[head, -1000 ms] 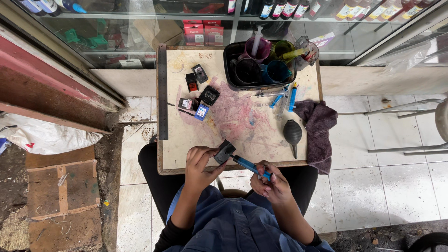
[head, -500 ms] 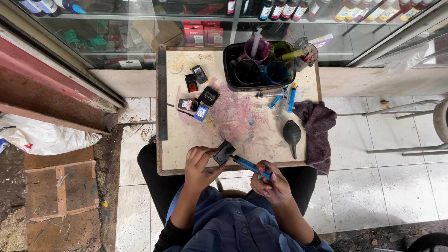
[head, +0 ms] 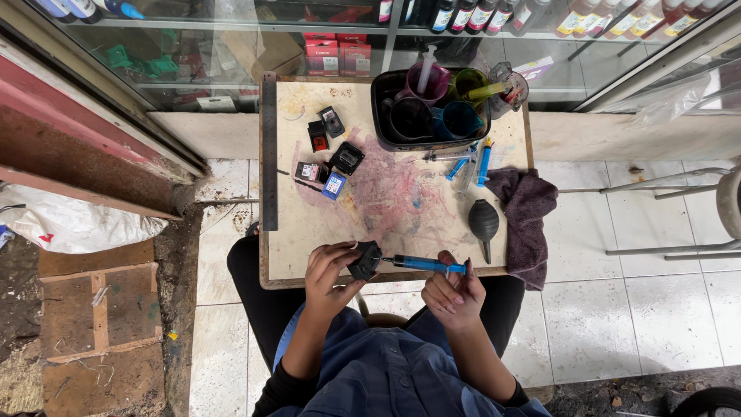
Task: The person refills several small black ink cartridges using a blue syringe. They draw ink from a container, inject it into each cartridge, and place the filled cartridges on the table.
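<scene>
A small black ink cartridge [head: 364, 260] is gripped by the left hand [head: 328, 272] at the near table edge, and a blue plastic syringe [head: 423, 265] is pinched by the right hand [head: 454, 291]. The needle should be kept straight and pushed slowly. Farther off, a black rubber blower [head: 484, 222] and a black tray of ink cups [head: 381, 108] are seen.

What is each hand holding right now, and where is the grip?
Left hand grips the black ink cartridge by its sides. Right hand holds the blue syringe at its plunger end, needle tip at the cartridge.
</scene>
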